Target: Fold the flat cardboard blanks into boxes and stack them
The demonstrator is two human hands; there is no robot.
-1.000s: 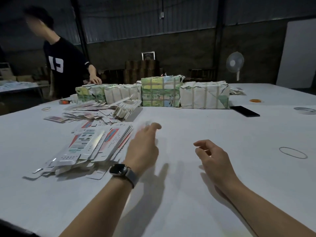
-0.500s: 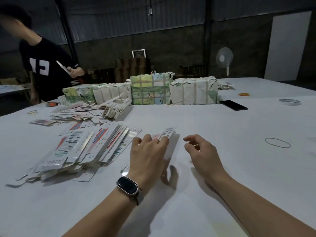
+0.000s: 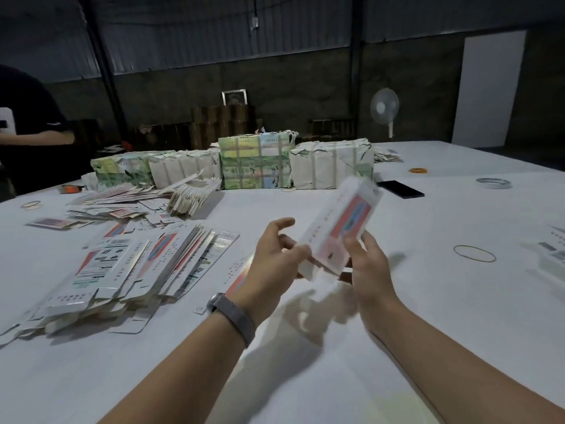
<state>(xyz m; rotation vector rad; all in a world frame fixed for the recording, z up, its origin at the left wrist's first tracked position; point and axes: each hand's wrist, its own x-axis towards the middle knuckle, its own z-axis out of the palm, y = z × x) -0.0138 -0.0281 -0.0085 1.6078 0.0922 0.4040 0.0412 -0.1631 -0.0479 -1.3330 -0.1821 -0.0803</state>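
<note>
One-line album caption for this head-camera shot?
Both hands raise a cardboard blank over the white table.

Bare table (image 3: 351, 347) lies along the near edge and toward the right edge, broken only by a rubber band (image 3: 474, 253). A fanned pile of flat blanks (image 3: 122, 270) blocks the left side; wrapped bundles (image 3: 256, 162) wall the far edge.

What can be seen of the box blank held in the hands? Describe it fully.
The box blank is a long, thin printed cardboard piece, white with a red-pink panel, a blue patch and rows of small dots. It is blurred, so the print cannot be read. It is held above the table, tilted, its far end up and to the right. It looks partly opened into a sleeve. The left hand and the right hand grip its near end, where loose flaps hang.
</note>
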